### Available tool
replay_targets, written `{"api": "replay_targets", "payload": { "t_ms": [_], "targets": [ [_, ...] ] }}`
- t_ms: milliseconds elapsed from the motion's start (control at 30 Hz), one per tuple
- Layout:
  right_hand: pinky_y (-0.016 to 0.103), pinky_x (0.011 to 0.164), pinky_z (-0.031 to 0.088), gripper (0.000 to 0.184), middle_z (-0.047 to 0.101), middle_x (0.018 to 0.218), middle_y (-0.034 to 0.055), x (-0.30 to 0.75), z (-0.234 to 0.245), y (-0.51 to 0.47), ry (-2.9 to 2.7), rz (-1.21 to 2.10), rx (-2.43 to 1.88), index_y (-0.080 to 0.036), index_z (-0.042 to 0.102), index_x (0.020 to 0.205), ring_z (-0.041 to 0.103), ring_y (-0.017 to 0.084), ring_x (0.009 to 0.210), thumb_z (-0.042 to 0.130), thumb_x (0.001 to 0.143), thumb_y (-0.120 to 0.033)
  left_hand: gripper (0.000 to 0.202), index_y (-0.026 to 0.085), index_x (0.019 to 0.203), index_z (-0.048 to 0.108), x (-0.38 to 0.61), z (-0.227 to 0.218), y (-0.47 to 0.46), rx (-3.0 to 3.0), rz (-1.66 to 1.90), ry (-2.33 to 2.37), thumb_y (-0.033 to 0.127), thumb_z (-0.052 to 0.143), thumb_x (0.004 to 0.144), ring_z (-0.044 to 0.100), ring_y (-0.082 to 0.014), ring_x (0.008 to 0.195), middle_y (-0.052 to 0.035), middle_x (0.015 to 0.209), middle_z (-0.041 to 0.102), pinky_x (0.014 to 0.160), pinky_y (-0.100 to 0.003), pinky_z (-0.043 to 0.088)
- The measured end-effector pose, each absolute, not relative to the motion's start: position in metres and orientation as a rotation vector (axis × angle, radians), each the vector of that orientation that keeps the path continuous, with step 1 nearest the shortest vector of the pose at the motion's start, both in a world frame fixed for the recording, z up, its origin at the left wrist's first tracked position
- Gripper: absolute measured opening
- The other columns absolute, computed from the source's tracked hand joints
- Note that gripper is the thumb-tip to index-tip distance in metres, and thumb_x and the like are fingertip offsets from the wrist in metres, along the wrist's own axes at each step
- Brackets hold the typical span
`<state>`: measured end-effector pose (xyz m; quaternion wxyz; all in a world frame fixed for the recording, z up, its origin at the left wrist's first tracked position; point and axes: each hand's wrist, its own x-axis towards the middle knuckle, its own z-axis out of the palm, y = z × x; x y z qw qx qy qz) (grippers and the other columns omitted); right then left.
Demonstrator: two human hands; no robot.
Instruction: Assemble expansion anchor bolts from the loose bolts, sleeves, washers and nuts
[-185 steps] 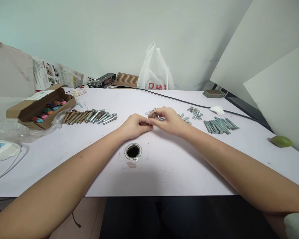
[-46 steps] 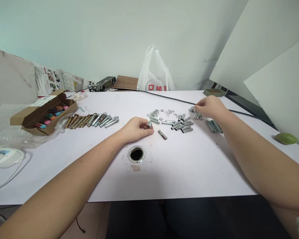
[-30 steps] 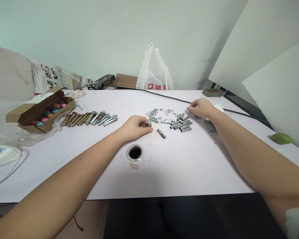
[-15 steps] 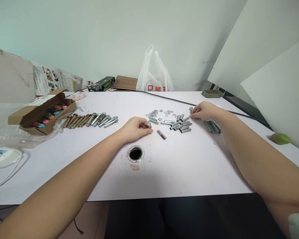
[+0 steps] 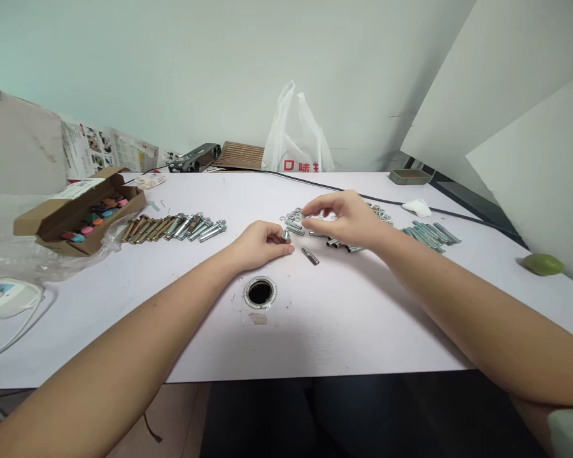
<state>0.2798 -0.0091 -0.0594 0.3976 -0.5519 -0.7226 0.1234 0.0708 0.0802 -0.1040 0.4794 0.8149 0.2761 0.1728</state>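
Note:
My left hand (image 5: 263, 245) rests on the white table with thumb and fingers closed round a silver bolt (image 5: 286, 235), whose end shows between them. A loose metal sleeve (image 5: 310, 256) lies just to its right. My right hand (image 5: 346, 219) hovers close by, thumb and forefinger drawn near each other; whatever is at the fingertips is too small to make out. Under and behind that hand are small washers (image 5: 296, 214) and a group of silver sleeves (image 5: 333, 243), partly hidden. A heap of nuts (image 5: 382, 214) sits beyond the right wrist.
Finished-looking bolts (image 5: 195, 228), brass and silver, lie in a row at left beside a cardboard box (image 5: 33, 224) of coloured caps. Threaded rods (image 5: 430, 235) are at right, near a green fruit (image 5: 543, 264). A round hole (image 5: 260, 292) opens in the table (image 5: 305, 337).
My right hand has come left from the nut heap to near my left hand, uncovering the nuts and rods. My left hand has stayed in place with the bolt.

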Motion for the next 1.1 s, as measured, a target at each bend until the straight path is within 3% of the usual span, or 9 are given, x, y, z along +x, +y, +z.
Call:
{"api": "replay_targets", "payload": {
  "t_ms": [133,267,467,800,967,1100],
  "targets": [
    [0.033,0.083,0.048,0.019,0.075,0.095,0.0035,0.249,-0.069,-0.009,-2.004,0.331,-1.184,-0.022,0.077,0.096,0.065,0.018,0.09,0.062,0.084,-0.021,0.028,0.014,0.08,0.07,0.07,-0.105,0.08,2.047,0.429,0.663,0.042,0.072,0.074,0.054,-0.0113,0.064,-0.0001,0.071,0.066,0.06,-0.025,0.038],
    [0.034,0.083,0.047,0.021,0.074,0.096,0.0033,0.248,-0.072,-0.009,-2.008,0.338,-1.26,-0.024,0.077,0.1,0.065,0.019,0.092,0.062,0.086,-0.022,0.028,0.014,0.075,0.07,0.071,-0.106,0.08,2.087,0.44,0.685,0.042,0.071,0.074,0.05,-0.0106,0.061,0.0017,0.064,0.061,0.058,-0.025,0.035],
    [0.033,0.08,0.049,0.022,0.075,0.101,0.004,0.246,-0.075,-0.008,-1.876,0.507,-1.343,-0.021,0.077,0.102,0.066,0.02,0.094,0.065,0.085,-0.028,0.027,0.015,0.082,0.071,0.07,-0.105,0.08,2.07,0.427,0.644,0.041,0.07,0.075,0.054,-0.0121,0.066,0.0011,0.07,0.065,0.063,-0.026,0.038],
    [0.039,0.09,0.055,0.027,0.074,0.107,0.0074,0.244,-0.093,-0.005,-1.623,0.855,-1.183,-0.017,0.074,0.108,0.069,0.021,0.099,0.067,0.084,-0.025,0.025,0.014,0.081,0.07,0.07,-0.103,0.08,2.018,0.41,0.632,0.038,0.071,0.074,0.058,-0.0126,0.067,-0.0004,0.073,0.068,0.063,-0.025,0.041],
    [0.039,0.094,0.053,0.029,0.073,0.111,0.0052,0.244,-0.089,-0.01,-1.715,0.717,-1.218,-0.02,0.074,0.113,0.068,0.021,0.104,0.06,0.087,-0.019,0.024,0.014,0.08,0.069,0.069,-0.102,0.08,2.016,0.401,0.634,0.037,0.071,0.075,0.056,-0.011,0.065,0.0009,0.071,0.067,0.063,-0.024,0.041],
    [0.036,0.088,0.051,0.03,0.074,0.105,0.0019,0.244,-0.084,-0.013,-1.867,0.525,-1.244,-0.024,0.075,0.111,0.067,0.019,0.099,0.057,0.088,-0.019,0.028,0.014,0.084,0.071,0.068,-0.104,0.082,2.035,0.381,0.621,0.04,0.07,0.076,0.059,-0.0137,0.07,-0.0014,0.074,0.068,0.066,-0.026,0.042]
  ]
}}
